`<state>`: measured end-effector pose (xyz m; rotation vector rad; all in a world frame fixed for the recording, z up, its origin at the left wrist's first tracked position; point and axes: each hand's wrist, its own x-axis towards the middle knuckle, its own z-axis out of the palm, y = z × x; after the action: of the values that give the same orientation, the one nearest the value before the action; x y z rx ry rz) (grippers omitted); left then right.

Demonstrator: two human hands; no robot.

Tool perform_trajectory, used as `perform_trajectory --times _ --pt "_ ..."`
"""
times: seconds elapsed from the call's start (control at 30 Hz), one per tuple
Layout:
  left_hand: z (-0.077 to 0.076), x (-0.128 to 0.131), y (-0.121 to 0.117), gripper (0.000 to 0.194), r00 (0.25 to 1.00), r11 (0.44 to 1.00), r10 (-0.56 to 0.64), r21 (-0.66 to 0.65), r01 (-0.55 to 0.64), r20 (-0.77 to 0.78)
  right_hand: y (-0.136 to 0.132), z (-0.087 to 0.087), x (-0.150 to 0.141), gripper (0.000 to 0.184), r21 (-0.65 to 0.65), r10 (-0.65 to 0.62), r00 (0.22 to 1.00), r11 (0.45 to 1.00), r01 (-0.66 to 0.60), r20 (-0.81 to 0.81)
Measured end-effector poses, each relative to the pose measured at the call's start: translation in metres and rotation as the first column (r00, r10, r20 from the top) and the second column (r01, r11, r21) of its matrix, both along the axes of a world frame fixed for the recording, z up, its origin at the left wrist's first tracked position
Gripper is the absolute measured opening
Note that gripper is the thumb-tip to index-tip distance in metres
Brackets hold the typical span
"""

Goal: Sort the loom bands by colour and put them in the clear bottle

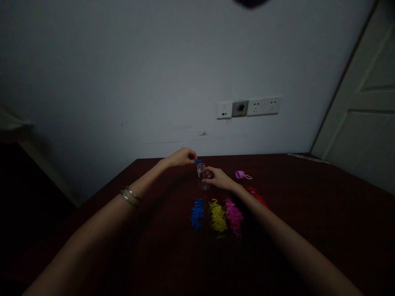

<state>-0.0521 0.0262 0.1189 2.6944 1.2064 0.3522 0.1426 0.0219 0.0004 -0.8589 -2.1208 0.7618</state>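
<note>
My left hand (182,157) is pinched shut on a small blue band (197,162), held just over the mouth of a small clear bottle (202,176). My right hand (217,178) is wrapped around that bottle and holds it upright on the dark red table (308,213). Closer to me lie three small piles of thin bands: blue (196,213), yellow (217,216) and pink (233,216). A red pile (256,195) shows partly behind my right forearm.
A pink cap with a loop (242,175) lies on the table right of my right hand. A row of wall sockets (248,107) sits on the grey wall behind. A white door (364,119) stands at the right. The room is dim.
</note>
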Motion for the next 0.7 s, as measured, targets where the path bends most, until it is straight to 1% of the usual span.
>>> perform_trajectory --times 0.23,0.47,0.7 --pt "0.008 0.004 0.001 0.024 0.990 0.998 -0.055 -0.002 0.055 -0.131 -0.001 0.001 0.000 0.031 0.012 -0.013 1.000 1.000 0.013 0.006" --pt "0.014 0.009 0.005 0.023 0.959 0.991 -0.120 0.026 0.131 -0.255 -0.002 0.001 0.000 0.032 0.012 -0.008 1.000 1.000 0.008 -0.001" --pt "0.018 0.020 0.004 0.025 0.932 0.989 -0.135 0.015 0.149 -0.337 -0.001 0.001 0.000 0.033 0.014 0.012 1.000 1.000 -0.012 -0.014"
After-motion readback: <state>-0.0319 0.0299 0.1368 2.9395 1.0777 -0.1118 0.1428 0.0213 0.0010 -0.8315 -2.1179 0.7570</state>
